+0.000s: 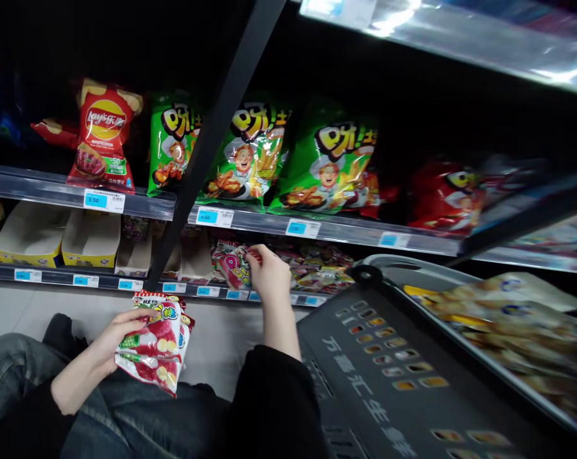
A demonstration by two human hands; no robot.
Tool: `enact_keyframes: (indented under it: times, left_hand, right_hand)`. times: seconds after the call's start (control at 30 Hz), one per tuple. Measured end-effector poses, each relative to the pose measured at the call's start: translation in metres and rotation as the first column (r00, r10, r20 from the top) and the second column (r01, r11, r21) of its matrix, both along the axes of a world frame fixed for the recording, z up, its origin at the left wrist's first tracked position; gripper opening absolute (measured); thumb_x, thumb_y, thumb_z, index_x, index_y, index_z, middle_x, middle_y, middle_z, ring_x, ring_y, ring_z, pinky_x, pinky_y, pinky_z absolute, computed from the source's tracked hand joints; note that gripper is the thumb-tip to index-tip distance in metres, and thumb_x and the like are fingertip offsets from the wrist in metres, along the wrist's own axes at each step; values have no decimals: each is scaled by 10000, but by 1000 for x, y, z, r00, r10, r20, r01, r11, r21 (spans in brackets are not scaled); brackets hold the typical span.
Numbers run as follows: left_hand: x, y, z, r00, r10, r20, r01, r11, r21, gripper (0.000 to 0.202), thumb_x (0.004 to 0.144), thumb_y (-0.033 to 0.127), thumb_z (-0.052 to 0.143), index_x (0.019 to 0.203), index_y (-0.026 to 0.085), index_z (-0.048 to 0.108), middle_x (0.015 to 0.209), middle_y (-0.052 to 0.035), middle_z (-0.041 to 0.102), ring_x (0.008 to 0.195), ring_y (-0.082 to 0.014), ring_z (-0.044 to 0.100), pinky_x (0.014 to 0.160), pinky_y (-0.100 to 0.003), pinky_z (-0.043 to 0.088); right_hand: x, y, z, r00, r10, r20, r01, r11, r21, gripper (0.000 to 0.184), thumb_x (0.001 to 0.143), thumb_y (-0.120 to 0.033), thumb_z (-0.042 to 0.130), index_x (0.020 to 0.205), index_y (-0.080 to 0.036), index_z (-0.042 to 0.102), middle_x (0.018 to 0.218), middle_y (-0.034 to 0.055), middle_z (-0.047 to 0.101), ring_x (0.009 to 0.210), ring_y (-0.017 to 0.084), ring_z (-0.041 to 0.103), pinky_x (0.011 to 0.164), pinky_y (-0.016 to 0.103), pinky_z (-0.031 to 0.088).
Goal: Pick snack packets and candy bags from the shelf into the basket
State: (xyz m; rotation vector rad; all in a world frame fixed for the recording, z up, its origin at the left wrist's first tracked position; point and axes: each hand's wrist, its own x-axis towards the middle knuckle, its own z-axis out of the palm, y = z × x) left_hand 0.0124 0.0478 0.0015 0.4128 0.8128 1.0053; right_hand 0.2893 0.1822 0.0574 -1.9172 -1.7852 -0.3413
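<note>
My left hand is closed around a small stack of red-and-white candy bags, held low above my knees. At the lower shelf, my right hand pinches the upper corner of a pink-and-red candy packet. That packet is tilted at the shelf's front edge, and I cannot tell whether it still rests on the shelf. More small candy packets lie just right of my right hand, partly in shadow.
A grey shopping basket filled with snack bags stands at the right. Above, the shelf edge carries green chip bags and a red chip bag. Open cartons sit lower left. A dark post crosses the shelves.
</note>
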Motion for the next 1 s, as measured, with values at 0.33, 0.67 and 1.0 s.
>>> enact_keyframes:
  times: [0.33,0.67,1.0]
  left_hand:
    - [2,-7,-6,937,-46,-346,164,933,320,345,543,291,772,845,135,711,1020,-121,672,997,-300,576,856,-342,430]
    - [8,-16,1,978,-143,-149,180,943,278,359,608,257,747,947,167,668,965,-82,710,896,-272,644,799,-368,487]
    - [14,-9,-19,946,-69,-318,154,956,250,274,586,340,735,737,112,716,760,-83,734,711,-230,659,670,-295,493]
  right_hand:
    - [-62,-79,83,680,513,-524,-607,795,-10,80,745,-255,519,770,-182,542,731,23,620,671,156,558,613,263,432]
    - [-101,-50,35,586,417,-695,-742,621,-254,131,739,-252,523,810,-157,580,760,35,649,702,160,596,607,254,456]
    - [-92,-68,56,364,295,-884,-840,514,-174,213,642,-195,638,848,-148,609,743,14,639,659,128,600,591,232,461]
